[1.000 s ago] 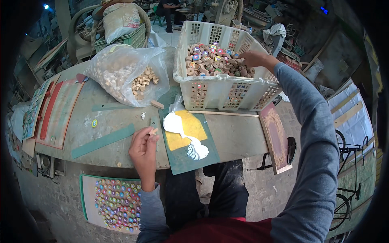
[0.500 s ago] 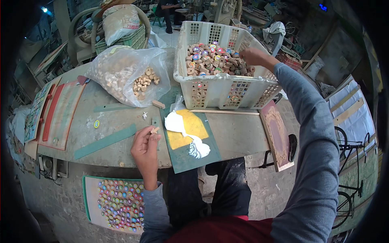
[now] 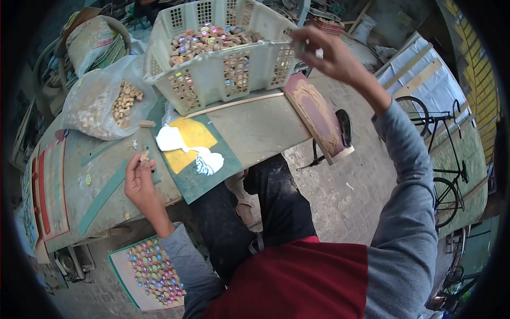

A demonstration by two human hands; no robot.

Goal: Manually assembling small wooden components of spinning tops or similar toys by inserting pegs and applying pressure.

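Note:
My left hand (image 3: 142, 186) is raised over the table's front edge, thumb and fingertips pinching a small pale wooden piece (image 3: 144, 156). My right hand (image 3: 336, 59) hangs beside the right rim of a white plastic crate (image 3: 210, 80), its fingers curled together. Blur hides what is between those fingertips. Inside the crate lie many round wooden beads (image 3: 212, 40), some with coloured faces. Between my hands, a green board (image 3: 194, 183) with a yellow patch (image 3: 186, 154) carries white paste (image 3: 209, 161).
A clear plastic bag (image 3: 85, 109) of wooden pieces (image 3: 125, 101) stands left of the crate. Green strips (image 3: 103, 196) lie on the table. A purple board (image 3: 313, 109) juts over the right edge. Low on the left, a panel (image 3: 127, 282) bears rows of colourful round pieces.
My right hand has come out of the crate and moved past its right rim. My left hand still pinches the wooden piece. The whole view has turned toward the right.

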